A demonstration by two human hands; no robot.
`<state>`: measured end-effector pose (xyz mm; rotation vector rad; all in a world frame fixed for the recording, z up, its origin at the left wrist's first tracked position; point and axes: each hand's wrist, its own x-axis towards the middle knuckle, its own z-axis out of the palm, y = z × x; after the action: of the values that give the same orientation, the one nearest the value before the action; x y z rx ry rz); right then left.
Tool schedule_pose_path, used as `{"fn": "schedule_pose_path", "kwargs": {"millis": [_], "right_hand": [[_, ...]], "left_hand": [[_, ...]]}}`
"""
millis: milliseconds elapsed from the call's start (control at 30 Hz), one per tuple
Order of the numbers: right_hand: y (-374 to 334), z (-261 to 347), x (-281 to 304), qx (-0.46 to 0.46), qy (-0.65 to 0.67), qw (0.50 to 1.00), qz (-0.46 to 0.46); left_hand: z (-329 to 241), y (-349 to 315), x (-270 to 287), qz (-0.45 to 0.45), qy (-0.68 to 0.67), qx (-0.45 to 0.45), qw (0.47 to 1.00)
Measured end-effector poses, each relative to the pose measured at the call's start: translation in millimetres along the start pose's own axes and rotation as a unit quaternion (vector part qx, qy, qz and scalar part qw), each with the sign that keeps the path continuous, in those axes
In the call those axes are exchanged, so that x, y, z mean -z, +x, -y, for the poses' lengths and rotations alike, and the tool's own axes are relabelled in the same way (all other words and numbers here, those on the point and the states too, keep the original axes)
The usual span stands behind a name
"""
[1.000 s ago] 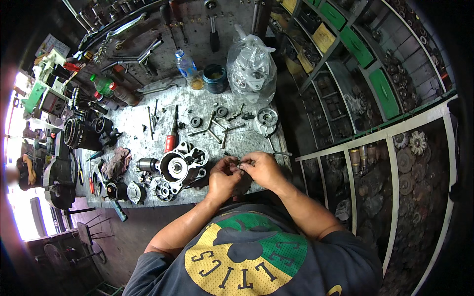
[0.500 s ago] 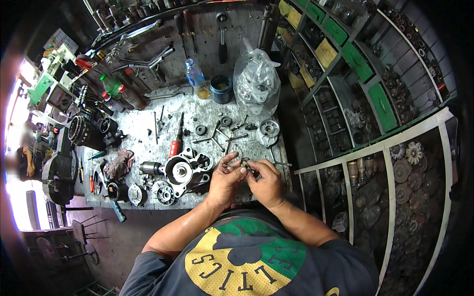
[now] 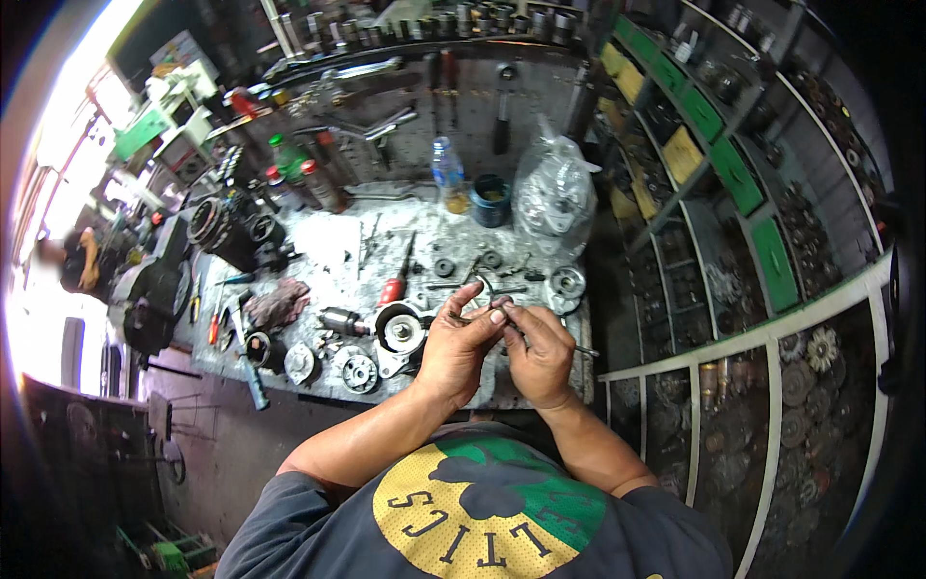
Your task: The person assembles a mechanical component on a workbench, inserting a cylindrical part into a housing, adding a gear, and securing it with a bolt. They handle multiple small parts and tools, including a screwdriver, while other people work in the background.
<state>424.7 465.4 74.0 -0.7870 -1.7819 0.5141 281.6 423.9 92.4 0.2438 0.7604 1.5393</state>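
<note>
My left hand (image 3: 455, 349) and my right hand (image 3: 540, 359) meet over the near edge of the workbench (image 3: 328, 236). Thumb and fingers of both are pinched together around a small part, too small and covered to name. The left index finger points up and away. Just left of my hands lies a silver motor housing (image 3: 399, 334) with a round bore. A red-handled screwdriver (image 3: 391, 290) rests behind it. Slim metal rods (image 3: 502, 288) lie beyond my fingers, and a round metal end cover (image 3: 565, 283) sits to their right.
A bagged metal part (image 3: 555, 198), a blue can (image 3: 490, 203) and a clear bottle (image 3: 449, 176) stand at the back. A rag (image 3: 278, 303) and a hammer (image 3: 253, 380) lie at left. Shelves of parts (image 3: 772, 261) line the right. Another person's arm (image 3: 89, 259) shows far left.
The view has shifted, so the bench appears farther right. My fingers have drawn closer over the small part, and my left index finger has straightened upward.
</note>
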Motion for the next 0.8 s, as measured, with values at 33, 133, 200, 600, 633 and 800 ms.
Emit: {"fn": "schedule_pose_path", "kwargs": {"millis": [33,133,200,600,633,800], "right_hand": [[2,1,-6,-0.009,0.018,1.0,0.008],[12,2,-25,-0.056,0.094,0.993,0.038],[22,1,-38,-0.086,0.139,0.985,0.052],[71,62,-156,-0.058,0.168,0.961,0.21],[71,74,-171,-0.033,0.145,0.964,0.221],[57,134,-237,0.052,0.104,0.951,0.287]], "left_hand": [[-12,-7,3,-0.003,0.014,0.006,1.0],[-41,-37,19,-0.011,0.069,-0.025,0.997],[-60,-58,41,-0.017,0.129,-0.089,0.988],[-182,-164,282,-0.312,0.206,-0.34,0.863],[-192,-167,300,-0.318,0.227,-0.353,0.85],[-247,-160,365,-0.306,0.217,-0.343,0.861]]}}
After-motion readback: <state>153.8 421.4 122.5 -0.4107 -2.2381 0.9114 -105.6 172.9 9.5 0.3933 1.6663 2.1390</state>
